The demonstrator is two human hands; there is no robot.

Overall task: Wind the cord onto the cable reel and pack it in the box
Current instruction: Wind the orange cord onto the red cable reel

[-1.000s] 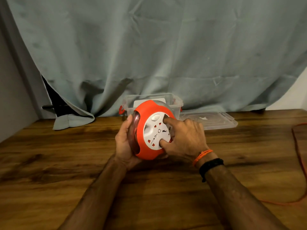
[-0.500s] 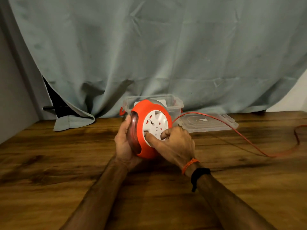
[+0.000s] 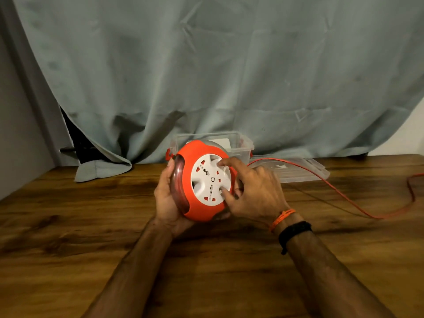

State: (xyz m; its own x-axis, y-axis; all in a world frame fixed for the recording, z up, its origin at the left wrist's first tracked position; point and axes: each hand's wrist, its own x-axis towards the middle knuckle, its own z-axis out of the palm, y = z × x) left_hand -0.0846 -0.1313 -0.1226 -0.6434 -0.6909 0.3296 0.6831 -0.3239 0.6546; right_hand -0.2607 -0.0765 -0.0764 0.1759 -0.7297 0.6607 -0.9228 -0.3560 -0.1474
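Both hands are on the cable reel (image 3: 202,180), held upright above the wooden table (image 3: 91,237): our left hand (image 3: 167,198) cups its rim, our right hand (image 3: 252,191) sets curled fingertips (image 3: 223,162) on the white face. To wind well, we should turn steadily and let the slack cord (image 3: 339,193) feed in flat. Just behind, the box (image 3: 238,145) waits open.
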